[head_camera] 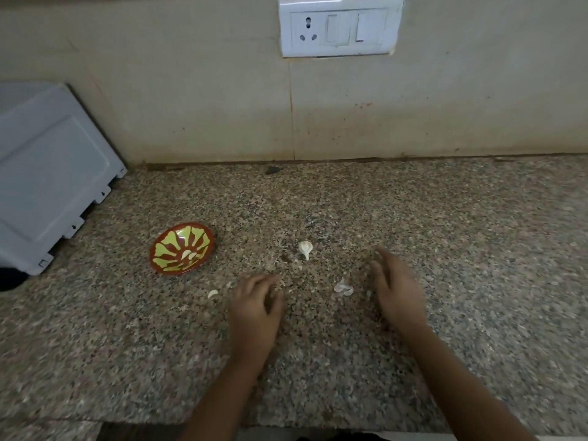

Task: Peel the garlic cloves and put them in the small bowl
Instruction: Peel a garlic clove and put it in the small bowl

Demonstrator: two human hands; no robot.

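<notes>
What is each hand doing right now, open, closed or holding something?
Left hand: fingers curled, contents cannot be told.
Right hand: open, holding nothing.

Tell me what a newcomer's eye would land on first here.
The red bowl with a yellow-green pattern stands out left on the speckled counter, a few peeled cloves inside. Two hands hover mid-counter, the left hand with curled fingers, the right hand outstretched, a garlic piece beyond them. A white socket plate sits on the wall above.

Right hand [394,294] blurred — left hand [256,308] curled, its hold unseen.
</notes>
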